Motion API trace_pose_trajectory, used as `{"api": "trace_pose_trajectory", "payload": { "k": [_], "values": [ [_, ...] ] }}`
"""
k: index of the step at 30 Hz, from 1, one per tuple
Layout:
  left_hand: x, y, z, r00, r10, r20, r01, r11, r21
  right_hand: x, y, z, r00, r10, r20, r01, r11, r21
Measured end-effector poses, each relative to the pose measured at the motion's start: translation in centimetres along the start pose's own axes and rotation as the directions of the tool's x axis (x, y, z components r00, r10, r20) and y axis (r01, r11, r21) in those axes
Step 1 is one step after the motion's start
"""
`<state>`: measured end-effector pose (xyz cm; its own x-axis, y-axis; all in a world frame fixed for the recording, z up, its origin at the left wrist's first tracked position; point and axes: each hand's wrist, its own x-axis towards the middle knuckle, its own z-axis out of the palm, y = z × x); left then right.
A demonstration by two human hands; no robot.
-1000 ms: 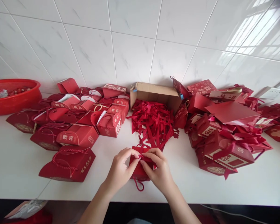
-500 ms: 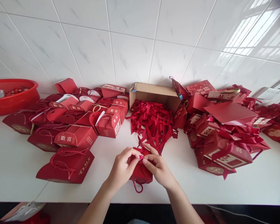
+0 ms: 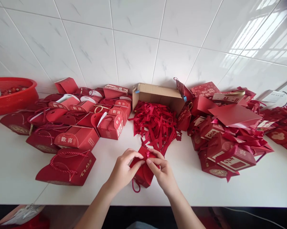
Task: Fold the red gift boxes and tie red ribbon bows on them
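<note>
A small red box [image 3: 143, 173] with a cord handle sits near the table's front edge, between my hands. A red ribbon [image 3: 147, 154] is bunched on top of it. My left hand [image 3: 127, 168] is at the box's left side, thumb and fingers pinched at the ribbon. My right hand [image 3: 161, 170] mirrors it from the right, its thumb and finger closed at the ribbon's lower part. The fingertips partly hide the ribbon. A heap of loose red ribbons [image 3: 155, 124] spills from an open cardboard box [image 3: 160, 91] just behind.
Red gift boxes [image 3: 77, 137] stand in rows at the left, with a red basket [image 3: 16, 101] beyond. Ribboned boxes [image 3: 231, 152] are piled at the right, near a power strip [image 3: 271, 96]. A tiled wall [image 3: 136, 47] rises behind the table [image 3: 179, 190].
The box between my hands has turned slightly, and its cord loop has shifted left. The ribbon's bunched part now shows more clearly between my fingers. The view has shifted a little.
</note>
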<state>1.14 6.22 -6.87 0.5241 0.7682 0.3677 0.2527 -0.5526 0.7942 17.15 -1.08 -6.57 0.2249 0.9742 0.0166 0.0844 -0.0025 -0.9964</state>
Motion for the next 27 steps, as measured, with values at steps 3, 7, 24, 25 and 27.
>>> {"api": "trace_pose_trajectory", "payload": {
  "k": [3, 7, 24, 25, 27],
  "values": [
    [0.2, -0.1, -0.1, 0.999, 0.038, 0.021, -0.037, 0.999, -0.034, -0.5, -0.5, -0.9, 0.998, -0.009, 0.067, 0.014, 0.997, -0.078],
    [0.6, 0.1, -0.3, 0.994, 0.072, 0.078, -0.068, 0.997, -0.049, -1.0, -0.7, -1.9, 0.995, -0.013, 0.095, 0.028, 0.986, -0.162],
    [0.3, 0.6, -0.4, 0.992, 0.101, 0.081, -0.098, 0.994, -0.041, -0.7, 0.6, -1.9, 0.926, -0.378, -0.008, 0.330, 0.818, -0.472],
    [0.2, 0.6, -0.4, 0.992, 0.099, 0.084, -0.096, 0.995, -0.040, -0.9, 0.2, -2.2, 0.918, -0.397, -0.002, 0.339, 0.787, -0.516],
    [0.2, 0.6, -0.3, 0.991, 0.096, 0.092, -0.093, 0.995, -0.042, -1.6, -0.9, -2.8, 0.923, -0.380, 0.063, 0.346, 0.746, -0.570]
  ]
}}
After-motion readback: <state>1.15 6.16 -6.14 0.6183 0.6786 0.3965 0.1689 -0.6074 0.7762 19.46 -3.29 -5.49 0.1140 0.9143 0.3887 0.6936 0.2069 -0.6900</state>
